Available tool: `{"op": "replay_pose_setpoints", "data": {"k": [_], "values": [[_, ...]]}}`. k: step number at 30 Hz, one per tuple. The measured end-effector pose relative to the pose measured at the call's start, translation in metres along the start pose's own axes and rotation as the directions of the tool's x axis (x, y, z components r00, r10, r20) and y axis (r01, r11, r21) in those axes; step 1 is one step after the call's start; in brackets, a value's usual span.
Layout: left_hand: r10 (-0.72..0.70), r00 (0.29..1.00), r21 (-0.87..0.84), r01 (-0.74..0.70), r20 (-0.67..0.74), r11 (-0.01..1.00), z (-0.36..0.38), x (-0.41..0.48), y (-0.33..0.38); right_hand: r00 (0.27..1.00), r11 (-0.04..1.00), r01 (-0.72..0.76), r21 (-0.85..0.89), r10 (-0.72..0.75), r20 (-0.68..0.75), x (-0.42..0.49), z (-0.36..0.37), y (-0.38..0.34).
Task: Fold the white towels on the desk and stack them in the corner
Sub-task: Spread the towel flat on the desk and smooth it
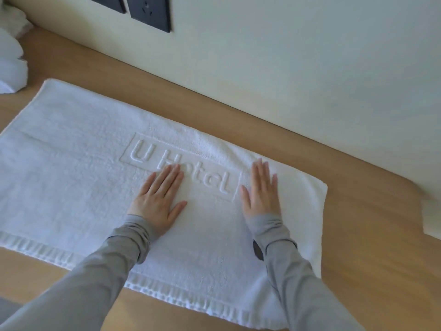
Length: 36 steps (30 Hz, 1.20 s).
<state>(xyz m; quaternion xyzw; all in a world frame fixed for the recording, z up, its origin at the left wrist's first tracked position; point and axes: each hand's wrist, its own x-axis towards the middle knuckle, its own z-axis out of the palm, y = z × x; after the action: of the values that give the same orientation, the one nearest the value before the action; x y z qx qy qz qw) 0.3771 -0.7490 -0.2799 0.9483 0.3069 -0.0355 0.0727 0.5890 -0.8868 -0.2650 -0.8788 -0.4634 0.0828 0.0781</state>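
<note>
A white towel with a raised "U Hotel" logo lies spread flat across the wooden desk. My left hand presses flat on its middle, fingers straight, partly covering the logo. My right hand lies flat on the towel near its right end, fingers straight and together. Both arms wear grey sleeves. More white towels sit bunched at the far left edge of the view.
A pale wall runs along the desk's far side, with dark socket plates on it. Bare wood shows to the right of the towel and along the front edge. A white object sits at the right edge.
</note>
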Motion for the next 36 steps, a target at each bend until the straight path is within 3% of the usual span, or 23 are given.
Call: {"op": "replay_pose_setpoints", "data": {"k": [3, 7, 9, 12, 14, 16, 19, 22, 26, 28, 32, 34, 36], "values": [[0.013, 1.000, -0.007, -0.013, -0.004, 1.000, 0.001, 0.001, -0.001, 0.949, 0.951, 0.309, -0.015, -0.308, 0.066, 0.028, 0.021, -0.068], [0.014, 1.000, -0.007, -0.014, -0.009, 1.000, 0.003, 0.002, -0.003, 0.921, 0.923, 0.384, -0.033, -0.380, 0.090, 0.045, 0.027, -0.063], [0.005, 1.000, -0.011, -0.005, -0.011, 1.000, 0.006, 0.002, -0.004, 0.953, 0.953, 0.300, -0.051, -0.296, 0.070, 0.046, 0.019, -0.021], [0.003, 1.000, -0.004, -0.003, -0.018, 1.000, 0.008, 0.002, -0.004, 0.999, 0.991, 0.022, -0.131, -0.017, 0.038, 0.036, 0.006, 0.069], [-0.003, 1.000, -0.010, 0.003, -0.017, 1.000, 0.008, 0.002, -0.003, 0.987, 0.970, -0.150, -0.192, 0.158, 0.029, 0.023, -0.006, 0.116], [-0.011, 1.000, -0.010, 0.011, -0.011, 1.000, 0.006, 0.002, -0.001, 0.974, 0.945, -0.211, -0.249, 0.226, 0.029, 0.015, -0.014, 0.132], [-0.036, 0.999, -0.015, 0.035, -0.013, 0.999, 0.003, 0.001, 0.005, 0.979, 0.946, -0.201, -0.253, 0.198, -0.038, 0.015, -0.017, 0.105], [-0.053, 0.998, -0.087, 0.049, -0.044, 0.995, 0.000, 0.003, 0.029, 1.000, 0.991, 0.016, -0.129, -0.018, -0.011, 0.009, -0.009, 0.049], [0.096, 0.994, -0.131, -0.102, -0.053, 0.986, 0.001, 0.016, 0.086, 0.975, 0.974, 0.215, -0.079, -0.209, 0.077, -0.010, 0.013, 0.011], [0.113, 0.993, -0.113, -0.117, -0.039, 0.987, 0.004, 0.022, 0.103, 0.985, 0.983, 0.169, -0.075, -0.166, 0.045, -0.012, 0.014, 0.029], [0.084, 0.996, -0.047, -0.085, -0.024, 0.995, 0.014, 0.022, 0.108, 0.995, 0.993, -0.103, -0.066, 0.103, 0.006, -0.006, 0.006, 0.090], [0.090, 0.996, -0.040, -0.090, -0.021, 0.995, 0.016, 0.022, 0.107, 0.990, 0.987, -0.142, -0.069, 0.142, -0.003, -0.001, -0.003, 0.112], [0.091, 0.996, -0.046, -0.092, -0.025, 0.995, 0.017, 0.023, 0.108, 0.971, 0.972, -0.231, 0.035, 0.233, -0.051, 0.002, -0.012, 0.125]]}}
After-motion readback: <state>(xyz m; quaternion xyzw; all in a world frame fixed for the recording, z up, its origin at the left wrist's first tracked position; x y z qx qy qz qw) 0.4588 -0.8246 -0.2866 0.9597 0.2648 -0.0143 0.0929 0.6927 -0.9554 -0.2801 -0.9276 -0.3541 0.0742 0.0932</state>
